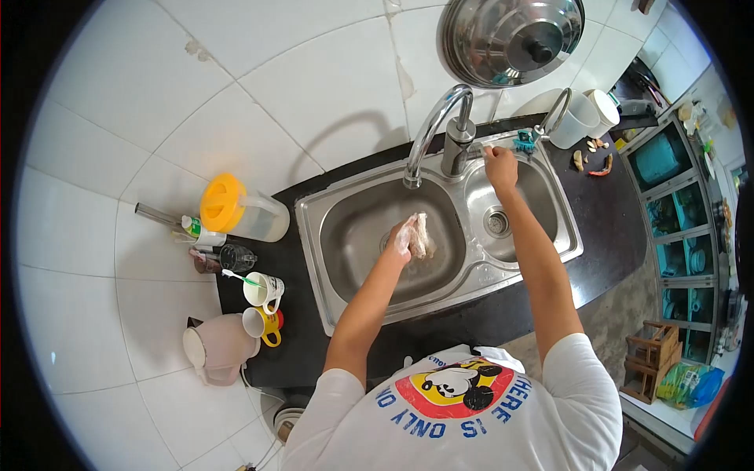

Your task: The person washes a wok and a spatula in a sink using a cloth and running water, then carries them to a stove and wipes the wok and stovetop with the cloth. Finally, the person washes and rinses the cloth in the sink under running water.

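Over the large basin point(345, 271) of the steel sink, my left hand point(404, 238) is closed on a whitish, wet item point(422, 235) that I cannot name. Suds or foam coat the skin of that hand. My right hand point(499, 163) is closed beside the base of the chrome faucet point(458, 145), near its lever, above the top of the small basin point(530, 192). Whatever lies within its fingers is too small to tell. The faucet's spout curves over the large basin.
Left of the sink are a yellow-lidded pitcher point(263, 217), a white cup point(264, 290) with a toothbrush, a yellow mug point(261, 323) and a kettle point(220, 347). A large lid point(510, 39) leans behind. White containers point(575, 120) and food scraps point(580, 161) are at right.
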Available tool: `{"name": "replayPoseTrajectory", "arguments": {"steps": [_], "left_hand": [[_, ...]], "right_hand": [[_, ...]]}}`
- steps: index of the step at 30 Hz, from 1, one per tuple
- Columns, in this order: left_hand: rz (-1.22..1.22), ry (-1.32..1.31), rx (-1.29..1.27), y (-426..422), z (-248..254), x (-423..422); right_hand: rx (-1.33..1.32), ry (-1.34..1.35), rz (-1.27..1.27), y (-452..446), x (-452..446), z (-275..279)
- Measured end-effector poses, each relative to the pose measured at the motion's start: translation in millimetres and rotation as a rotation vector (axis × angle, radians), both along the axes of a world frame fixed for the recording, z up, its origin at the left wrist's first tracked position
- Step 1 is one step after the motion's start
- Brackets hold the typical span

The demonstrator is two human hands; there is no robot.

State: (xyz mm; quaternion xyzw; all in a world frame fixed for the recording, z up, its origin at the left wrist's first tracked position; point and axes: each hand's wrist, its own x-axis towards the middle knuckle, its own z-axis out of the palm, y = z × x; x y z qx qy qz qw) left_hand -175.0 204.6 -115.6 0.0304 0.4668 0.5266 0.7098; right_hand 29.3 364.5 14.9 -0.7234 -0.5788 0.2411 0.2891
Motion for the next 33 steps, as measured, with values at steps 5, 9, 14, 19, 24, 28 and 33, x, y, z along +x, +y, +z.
{"name": "replayPoseTrajectory", "arguments": {"steps": [5, 9, 14, 19, 24, 28, 33], "left_hand": [[0.028, -0.033, -0.045, 5, 3, 2], [0.044, -0.107, -0.05, 12, -5, 5], [0.041, -0.146, -0.045, 16, -1, 6], [0.036, -0.166, -0.027, 19, 2, 4], [0.07, -0.164, -0.105, 32, -5, 6], [0.04, -0.206, -0.081, 36, -19, 2], [0.01, -0.197, -0.088, 40, -15, 4]], "right_hand": [[0.092, 0.072, 0.016, -17, 8, -25], [0.077, 0.064, 0.018, -24, 10, -30], [0.078, 0.104, 0.034, -28, 14, -44], [0.056, 0.15, 0.027, -29, 15, -49], [0.028, 0.147, 0.023, -31, 15, -47], [0.018, 0.144, 0.015, -29, 15, -55], [0.019, 0.14, 0.033, -31, 15, -54]]}}
